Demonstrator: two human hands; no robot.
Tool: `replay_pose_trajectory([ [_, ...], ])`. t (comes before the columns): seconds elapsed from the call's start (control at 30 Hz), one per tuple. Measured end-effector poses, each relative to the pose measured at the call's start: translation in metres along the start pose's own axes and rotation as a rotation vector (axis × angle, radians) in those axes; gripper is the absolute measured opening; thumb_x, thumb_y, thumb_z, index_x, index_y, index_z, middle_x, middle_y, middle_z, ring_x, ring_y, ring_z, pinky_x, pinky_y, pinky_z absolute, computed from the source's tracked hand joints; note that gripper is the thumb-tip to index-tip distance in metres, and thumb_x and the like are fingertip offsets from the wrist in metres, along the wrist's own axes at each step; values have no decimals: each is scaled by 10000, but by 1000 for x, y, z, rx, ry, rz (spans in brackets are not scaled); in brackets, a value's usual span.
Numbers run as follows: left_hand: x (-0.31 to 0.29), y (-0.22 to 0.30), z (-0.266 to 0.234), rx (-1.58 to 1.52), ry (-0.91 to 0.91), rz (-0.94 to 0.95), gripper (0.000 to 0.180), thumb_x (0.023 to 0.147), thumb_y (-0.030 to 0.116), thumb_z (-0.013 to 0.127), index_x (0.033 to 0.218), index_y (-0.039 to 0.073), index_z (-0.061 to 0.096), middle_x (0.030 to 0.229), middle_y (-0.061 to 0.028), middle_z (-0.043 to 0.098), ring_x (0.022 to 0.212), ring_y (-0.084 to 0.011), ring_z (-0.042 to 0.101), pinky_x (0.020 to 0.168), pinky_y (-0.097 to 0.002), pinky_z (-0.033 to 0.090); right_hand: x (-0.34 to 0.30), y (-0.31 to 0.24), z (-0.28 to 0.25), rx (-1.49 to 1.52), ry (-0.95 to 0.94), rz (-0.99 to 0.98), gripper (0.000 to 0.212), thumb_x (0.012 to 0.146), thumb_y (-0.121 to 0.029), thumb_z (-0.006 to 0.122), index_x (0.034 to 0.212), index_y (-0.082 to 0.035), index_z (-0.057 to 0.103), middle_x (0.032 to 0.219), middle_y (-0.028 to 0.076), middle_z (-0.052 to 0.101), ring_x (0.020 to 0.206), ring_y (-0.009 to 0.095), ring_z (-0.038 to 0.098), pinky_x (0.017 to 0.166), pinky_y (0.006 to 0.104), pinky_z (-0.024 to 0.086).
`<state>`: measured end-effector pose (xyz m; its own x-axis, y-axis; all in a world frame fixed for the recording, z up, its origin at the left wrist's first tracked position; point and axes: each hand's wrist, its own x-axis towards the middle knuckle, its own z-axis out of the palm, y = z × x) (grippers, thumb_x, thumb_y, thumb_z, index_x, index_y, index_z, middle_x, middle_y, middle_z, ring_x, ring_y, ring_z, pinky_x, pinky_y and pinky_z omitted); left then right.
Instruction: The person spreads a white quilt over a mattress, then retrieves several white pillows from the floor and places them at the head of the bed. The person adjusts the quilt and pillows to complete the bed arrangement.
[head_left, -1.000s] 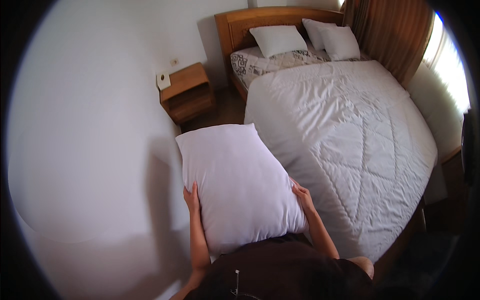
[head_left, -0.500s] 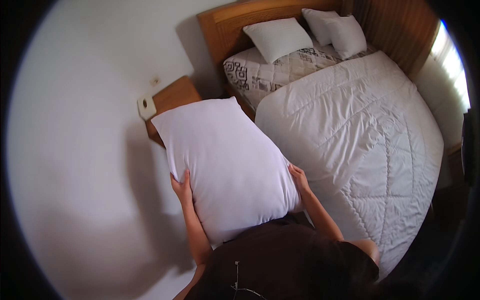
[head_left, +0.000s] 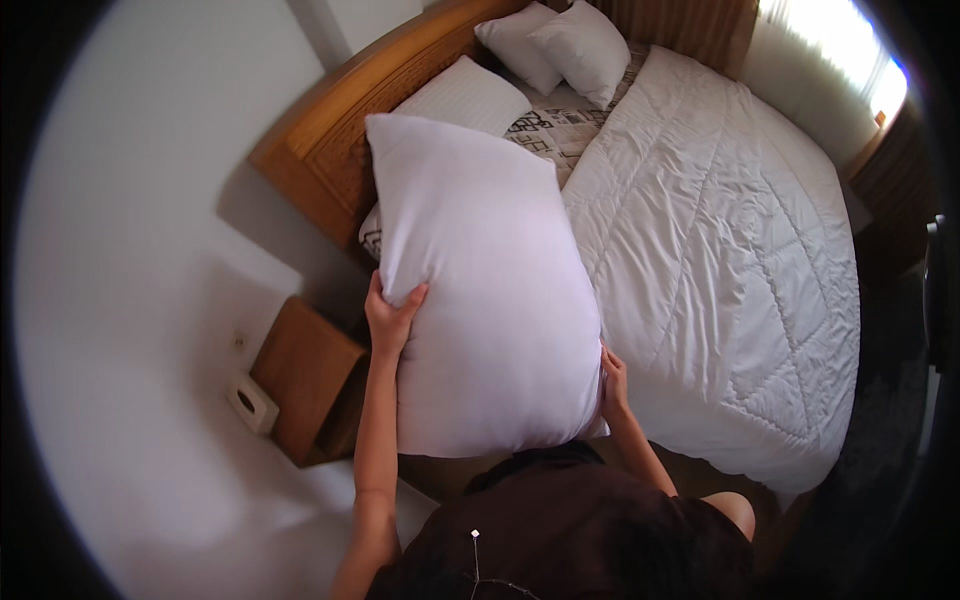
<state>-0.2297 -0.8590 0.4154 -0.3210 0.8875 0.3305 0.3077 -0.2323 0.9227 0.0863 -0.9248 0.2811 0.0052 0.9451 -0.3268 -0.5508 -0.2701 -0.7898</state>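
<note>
A large plain white pillow [head_left: 485,300] is held up in front of me between both hands. My left hand [head_left: 392,312] grips its left edge, thumb on the front face and fingers behind. On the lower right edge, my right hand [head_left: 613,382] is closed, its fingertips partly hidden by the pillow. Past the pillow's far end lies the bed, where a striped white pillow [head_left: 465,95] rests against the wooden headboard [head_left: 320,130], partly covered from sight. The patterned mattress [head_left: 560,135] shows between the pillows and a white quilted comforter [head_left: 690,260].
Two smaller white cushions, a rear cushion [head_left: 515,48] and a front cushion [head_left: 585,52], lie at the bed's far side. A wooden nightstand [head_left: 310,370] stands at left by the wall, with a white tissue box [head_left: 252,404] at its edge. Brown curtains [head_left: 690,30] hang beside a bright window.
My view has turned right toward the bed. The pillow, still in both hands, has swung from before the nightstand to the bed's near edge, now overlapping the headboard and striped pillow.
</note>
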Motion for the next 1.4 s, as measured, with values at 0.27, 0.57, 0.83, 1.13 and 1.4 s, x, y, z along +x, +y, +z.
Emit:
replay_pose_trajectory([
  [0.27, 221, -23, 86, 37, -314, 110, 552, 606, 361, 727, 892, -42, 482, 806, -131, 585, 735, -178, 571, 662, -262, 449, 154, 36, 61, 221, 270, -132, 378, 864, -198, 403, 1150, 49, 426, 1126, 105, 495, 1000, 173, 493, 865, 282, 384],
  [0.57, 416, -42, 173, -66, -495, 118, 699, 624, 258, 735, 1058, -164, 385, 922, -183, 554, 802, -181, 563, 697, -261, 464, 324, -35, 124, 227, 363, -332, 376, 869, -189, 409, 1160, 48, 419, 1120, 96, 498, 1003, 153, 486, 847, 259, 386],
  [0.83, 562, -222, 287, 175, -539, 175, 622, 598, 435, 711, 914, -64, 518, 819, -159, 603, 741, -230, 588, 671, -302, 459, 509, 23, 82, -31, 686, -155, 311, 843, -212, 467, 1029, 23, 547, 980, 98, 579, 884, 164, 533, 765, 255, 402],
  [1.13, 570, -285, 326, 104, -635, -148, 612, 608, 400, 721, 936, -85, 543, 885, -162, 599, 802, -221, 572, 720, -297, 437, 542, 46, 49, -247, 1048, -104, 302, 828, -247, 493, 947, 16, 585, 846, 71, 601, 728, 135, 529, 680, 256, 418],
  [1.4, 584, -295, 340, -8, -652, -134, 617, 601, 392, 730, 941, -88, 544, 873, -157, 602, 786, -214, 571, 722, -283, 431, 543, 28, 69, -207, 1209, -253, 290, 813, -251, 500, 855, 18, 600, 779, 120, 602, 707, 194, 535, 667, 306, 408],
])
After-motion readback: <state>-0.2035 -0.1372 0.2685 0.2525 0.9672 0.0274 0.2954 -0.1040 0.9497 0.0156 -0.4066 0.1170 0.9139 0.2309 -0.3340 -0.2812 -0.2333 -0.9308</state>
